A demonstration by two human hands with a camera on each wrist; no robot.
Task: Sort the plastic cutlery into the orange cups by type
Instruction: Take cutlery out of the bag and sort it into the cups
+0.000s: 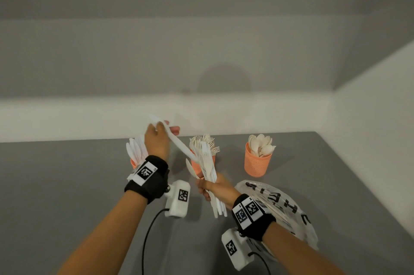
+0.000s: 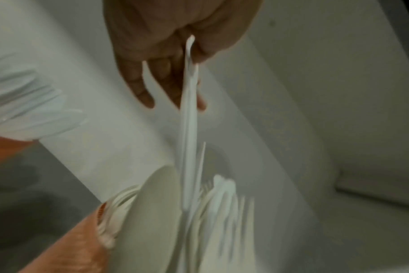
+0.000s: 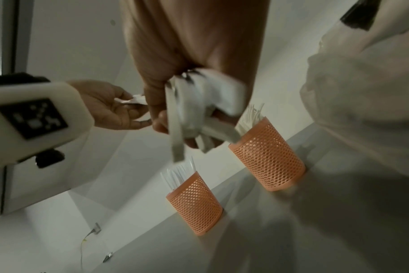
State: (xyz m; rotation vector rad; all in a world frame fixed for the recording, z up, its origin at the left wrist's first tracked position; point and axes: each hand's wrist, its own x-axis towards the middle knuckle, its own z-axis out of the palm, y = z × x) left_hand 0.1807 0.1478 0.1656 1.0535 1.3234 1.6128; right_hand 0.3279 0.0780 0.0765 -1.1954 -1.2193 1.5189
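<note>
Three orange mesh cups stand in a row on the grey table. The left cup (image 1: 133, 163), holding knives, is half hidden behind my left wrist; the middle cup (image 1: 197, 167) holds forks; the right cup (image 1: 257, 163) holds spoons. My left hand (image 1: 167, 127) is raised over the left cup and pinches one white plastic knife (image 1: 179, 144) by its end. The knife slants down towards a bundle of mixed white cutlery (image 1: 209, 162), which my right hand (image 1: 206, 187) grips in a fist in front of the middle cup. In the right wrist view the bundle (image 3: 192, 110) pokes out below my fist.
A crumpled plastic bag (image 1: 282, 207) with black lettering lies under my right forearm. White walls border the table (image 1: 67, 185) at the back and on the right. A cable (image 1: 147, 234) trails from the left wrist camera.
</note>
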